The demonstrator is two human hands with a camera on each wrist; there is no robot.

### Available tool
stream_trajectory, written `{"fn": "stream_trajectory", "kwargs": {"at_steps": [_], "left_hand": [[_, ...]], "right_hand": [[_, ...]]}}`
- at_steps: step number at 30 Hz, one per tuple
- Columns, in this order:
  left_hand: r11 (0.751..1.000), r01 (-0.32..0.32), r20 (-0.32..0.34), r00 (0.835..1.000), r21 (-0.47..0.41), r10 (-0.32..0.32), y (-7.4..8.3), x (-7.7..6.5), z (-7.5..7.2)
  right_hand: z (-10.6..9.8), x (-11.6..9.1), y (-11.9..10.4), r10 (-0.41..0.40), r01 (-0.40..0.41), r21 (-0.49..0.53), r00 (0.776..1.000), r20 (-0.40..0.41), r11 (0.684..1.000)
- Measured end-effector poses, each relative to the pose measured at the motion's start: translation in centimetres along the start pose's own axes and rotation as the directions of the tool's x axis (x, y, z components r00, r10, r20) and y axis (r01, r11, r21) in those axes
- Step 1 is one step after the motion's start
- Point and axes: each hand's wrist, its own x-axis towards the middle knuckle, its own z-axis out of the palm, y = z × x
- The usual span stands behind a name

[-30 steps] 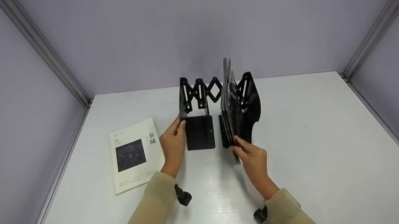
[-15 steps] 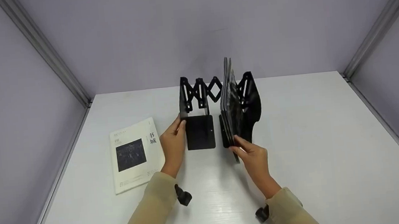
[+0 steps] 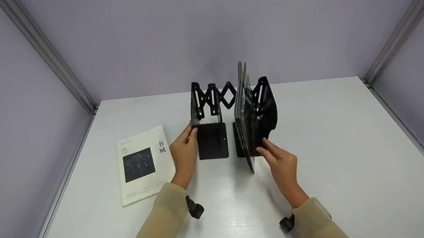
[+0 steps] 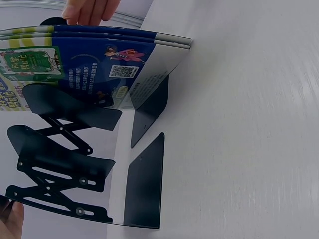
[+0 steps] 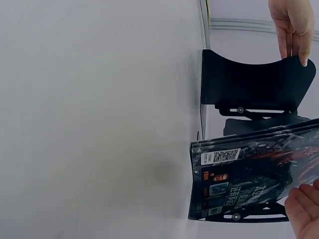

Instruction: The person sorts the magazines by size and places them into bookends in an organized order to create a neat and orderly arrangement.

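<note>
My left hand pinches the left end plate of a black expandable bookend, which stands on the table; the left wrist view shows its crisscross arms. Several thin magazines stand upright in its right part, tilted slightly. The left wrist view shows their blue side, the right wrist view a dark cover. Just right of the magazines is my right hand, thumb and fingers apart, fingertips close to the right end plate. Whether they touch it is hard to tell.
A white book with a dark square picture lies flat on the white table, left of my left forearm. Pale panels enclose the table at the back and sides.
My right hand has let go of the magazines' near edge and moved a little right, towards the right end plate. The magazines stay standing. My left hand has not moved.
</note>
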Motion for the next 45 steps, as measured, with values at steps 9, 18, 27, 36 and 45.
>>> {"fn": "stream_trajectory", "kwargs": {"at_steps": [9, 18, 27, 36, 45], "left_hand": [[1.000, 0.008, -0.004, 1.000, -0.003, -0.008, 0.1, -0.1, 0.0], [1.000, 0.023, -0.002, 1.000, -0.010, -0.023, 0.0, -0.1, 0.0], [1.000, 0.024, -0.002, 1.000, -0.012, -0.024, -0.1, -0.1, 0.0], [1.000, 0.003, 0.009, 1.000, -0.006, -0.003, -0.1, 0.0, 0.1], [1.000, 0.003, 0.009, 1.000, -0.012, -0.003, 0.0, 0.0, -0.1]], "right_hand": [[-1.4, 1.2, 0.5, 0.124, -0.123, 0.044, 0.992, -0.036, 0.992], [-2.1, 3.3, 0.0, 0.138, -0.133, 0.064, 0.986, -0.097, 0.989], [-1.6, 5.6, -0.6, 0.154, -0.149, 0.053, 0.984, -0.095, 0.987], [-1.0, 6.6, -1.3, 0.090, -0.087, 0.030, 0.985, -0.144, 0.996], [-0.6, 6.6, -1.4, 0.031, -0.043, -0.066, 0.984, -0.174, 0.997]]}}
